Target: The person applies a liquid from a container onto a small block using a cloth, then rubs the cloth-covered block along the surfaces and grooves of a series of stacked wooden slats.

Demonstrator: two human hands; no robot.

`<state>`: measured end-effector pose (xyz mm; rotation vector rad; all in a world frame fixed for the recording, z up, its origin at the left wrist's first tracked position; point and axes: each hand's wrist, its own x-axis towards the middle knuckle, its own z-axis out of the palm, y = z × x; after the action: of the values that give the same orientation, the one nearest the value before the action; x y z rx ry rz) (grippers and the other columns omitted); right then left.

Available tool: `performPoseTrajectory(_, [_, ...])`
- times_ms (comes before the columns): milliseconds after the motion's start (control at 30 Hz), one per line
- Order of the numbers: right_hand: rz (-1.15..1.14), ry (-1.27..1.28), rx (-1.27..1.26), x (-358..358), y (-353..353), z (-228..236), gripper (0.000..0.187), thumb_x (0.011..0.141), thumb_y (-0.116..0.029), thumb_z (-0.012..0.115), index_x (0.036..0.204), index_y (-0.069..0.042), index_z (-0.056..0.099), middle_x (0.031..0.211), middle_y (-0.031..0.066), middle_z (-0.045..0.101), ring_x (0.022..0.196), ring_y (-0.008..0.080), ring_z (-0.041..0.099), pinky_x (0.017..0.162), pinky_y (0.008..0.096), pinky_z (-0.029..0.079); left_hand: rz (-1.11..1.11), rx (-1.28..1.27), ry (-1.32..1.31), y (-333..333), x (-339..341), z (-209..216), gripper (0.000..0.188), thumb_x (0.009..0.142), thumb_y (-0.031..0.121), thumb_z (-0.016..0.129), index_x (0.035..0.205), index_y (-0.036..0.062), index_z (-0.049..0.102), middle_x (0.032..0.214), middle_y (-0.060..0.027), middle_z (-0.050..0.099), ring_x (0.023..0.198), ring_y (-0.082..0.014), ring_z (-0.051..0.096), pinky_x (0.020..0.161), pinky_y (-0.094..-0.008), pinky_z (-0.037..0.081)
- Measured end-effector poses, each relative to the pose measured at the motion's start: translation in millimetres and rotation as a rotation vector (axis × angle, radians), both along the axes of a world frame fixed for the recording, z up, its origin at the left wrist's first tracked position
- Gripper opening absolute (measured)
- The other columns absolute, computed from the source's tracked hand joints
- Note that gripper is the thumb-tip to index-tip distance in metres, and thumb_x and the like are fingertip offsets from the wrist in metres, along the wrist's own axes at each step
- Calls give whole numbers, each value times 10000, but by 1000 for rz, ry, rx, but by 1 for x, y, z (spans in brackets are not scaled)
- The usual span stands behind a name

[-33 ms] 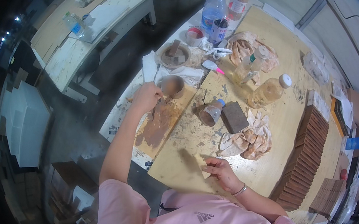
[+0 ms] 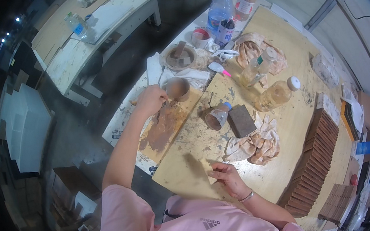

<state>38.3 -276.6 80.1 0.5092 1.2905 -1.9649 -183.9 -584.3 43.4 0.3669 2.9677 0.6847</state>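
Observation:
My left hand [image 2: 151,101] is closed in a pinch over a board [image 2: 162,131] smeared with brown paste; what its fingertips hold is too small to name. Right beside those fingers stands a round cup [image 2: 178,90], brown inside. Nearer my body, my right hand [image 2: 228,179] grips a pale yellow flat piece [image 2: 207,171] between thumb and fingers above the tabletop [image 2: 177,172]. Beyond it lie a crumpled, stained cloth [image 2: 260,141], a dark grey block [image 2: 241,121] and a small clear plastic vessel [image 2: 217,118], tilted on its side.
Ribbed brown strips [image 2: 311,161] line the table's right side. Farther back are bottles of yellowish liquid [image 2: 275,94], a stained cloth [image 2: 254,45], a bowl [image 2: 168,63] with small blocks, and a large water bottle [image 2: 220,10]. Another table [image 2: 70,55] stands at far left.

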Motion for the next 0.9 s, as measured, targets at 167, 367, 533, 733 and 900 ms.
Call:
performPoseTrajectory(167, [-127, -64, -170, 3, 3, -13, 205, 937, -45, 641, 1139, -48, 676, 993, 10, 686, 888, 123, 656, 775, 305, 561, 77, 150, 138, 1, 20, 8, 149, 877, 78, 689, 1006, 53, 760, 938, -133, 685, 912, -328, 666, 789, -423, 521])
performPoseTrajectory(367, [-194, -44, -369, -10, 1, -18, 260, 949, -78, 580, 1201, -58, 639, 1163, 63, 690, 1085, 205, 653, 917, 402, 558, 196, 599, -185, 29, 108, 31, 125, 939, 29, 672, 1034, -22, 736, 922, -62, 731, 802, -105, 636, 734, -269, 504])
performPoseTrajectory(533, [-183, -108, -473, -20, -6, -9, 403, 972, -136, 577, 1364, -42, 566, 1341, 113, 634, 1253, 269, 605, 1030, 497, 530, 176, 912, -422, 55, 166, 28, 116, 957, 25, 670, 1020, -47, 736, 893, -7, 713, 816, -66, 606, 732, -247, 491])
performPoseTrajectory(733, [-103, -84, -504, -6, -1, -21, 407, 987, -172, 570, 1371, -38, 562, 1386, 130, 611, 1256, 272, 605, 1026, 520, 535, 237, 756, -173, 53, 151, 16, 108, 907, 34, 707, 994, -20, 740, 857, -72, 721, 774, -145, 653, 716, -290, 502])
performPoseTrajectory(900, [-120, -136, -451, -2, -7, -4, 274, 965, -116, 605, 1235, -71, 609, 1226, 73, 658, 1122, 232, 647, 968, 485, 552, 334, 155, 100, 32, 76, 14, 162, 886, 187, 702, 924, 38, 754, 898, -177, 734, 840, -367, 709, 743, -467, 547])
